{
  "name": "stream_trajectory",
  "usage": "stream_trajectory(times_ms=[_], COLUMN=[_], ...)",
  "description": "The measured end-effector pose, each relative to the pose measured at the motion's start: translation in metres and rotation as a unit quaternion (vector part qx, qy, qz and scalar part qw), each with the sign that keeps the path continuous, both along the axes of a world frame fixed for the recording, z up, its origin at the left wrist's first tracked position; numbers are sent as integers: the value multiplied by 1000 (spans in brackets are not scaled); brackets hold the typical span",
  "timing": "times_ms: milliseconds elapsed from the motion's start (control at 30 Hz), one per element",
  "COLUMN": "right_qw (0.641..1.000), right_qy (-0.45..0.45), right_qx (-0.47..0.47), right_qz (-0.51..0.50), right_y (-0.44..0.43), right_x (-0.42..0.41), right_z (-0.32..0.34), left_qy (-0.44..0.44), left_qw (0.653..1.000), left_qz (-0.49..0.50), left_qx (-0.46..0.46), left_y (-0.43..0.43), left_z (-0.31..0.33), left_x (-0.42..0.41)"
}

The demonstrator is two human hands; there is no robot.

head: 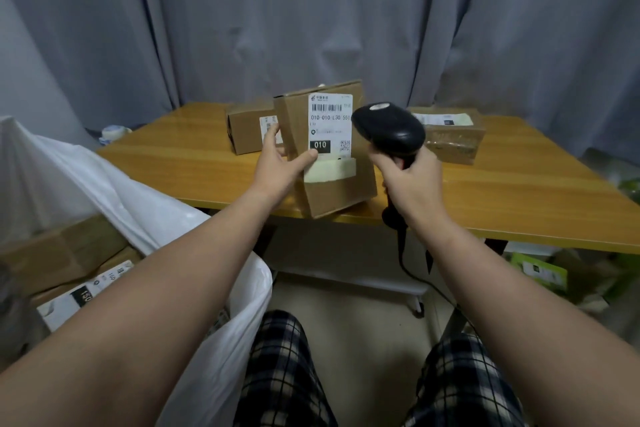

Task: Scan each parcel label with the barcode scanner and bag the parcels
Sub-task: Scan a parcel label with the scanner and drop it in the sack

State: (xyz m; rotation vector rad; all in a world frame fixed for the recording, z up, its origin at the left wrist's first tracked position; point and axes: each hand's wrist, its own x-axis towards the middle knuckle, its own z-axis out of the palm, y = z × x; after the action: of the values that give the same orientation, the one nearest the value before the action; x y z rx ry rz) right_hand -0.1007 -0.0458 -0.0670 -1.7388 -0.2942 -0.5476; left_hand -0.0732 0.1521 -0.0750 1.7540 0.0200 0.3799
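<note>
Scan step: left hand (pixel 277 163) fingers clasp upright cardboard parcel (pixel 341 184), right hand (pixel 412 177) fingers grip barcode scanner (pixel 388 128); next, probably aim at label (pixel 330 121) above left fingers.

Matt brown cardboard parcel (pixel 332 180), glossy black plastic scanner (pixel 388 130) — smooth wooden table (pixel 519 184)

parcel (pixel 341 191) over table (pixel 173 156) front edge | scanner (pixel 388 130) right of it | rear boxes (pixel 246 132) on table | bag (pixel 145 208) left

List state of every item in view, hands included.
left hand, grips held parcel
held parcel, upright, label facing camera
right hand, grips scanner
scanner, raised beside the label
white bag, open, boxes inside
rear parcel, resting on table
right parcel, flat, label up
</note>
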Motion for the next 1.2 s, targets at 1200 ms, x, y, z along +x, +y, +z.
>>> stream_trajectory(times_ms=[1200], right_qw=[993], right_qy=[6], right_qx=[120], right_qz=[-1], right_y=[19], right_x=[-34], right_z=[-34], left_qy=[0], left_qw=[1000], left_qz=[28], left_qx=[-1], left_y=[-18], left_z=[-1], left_x=[-2])
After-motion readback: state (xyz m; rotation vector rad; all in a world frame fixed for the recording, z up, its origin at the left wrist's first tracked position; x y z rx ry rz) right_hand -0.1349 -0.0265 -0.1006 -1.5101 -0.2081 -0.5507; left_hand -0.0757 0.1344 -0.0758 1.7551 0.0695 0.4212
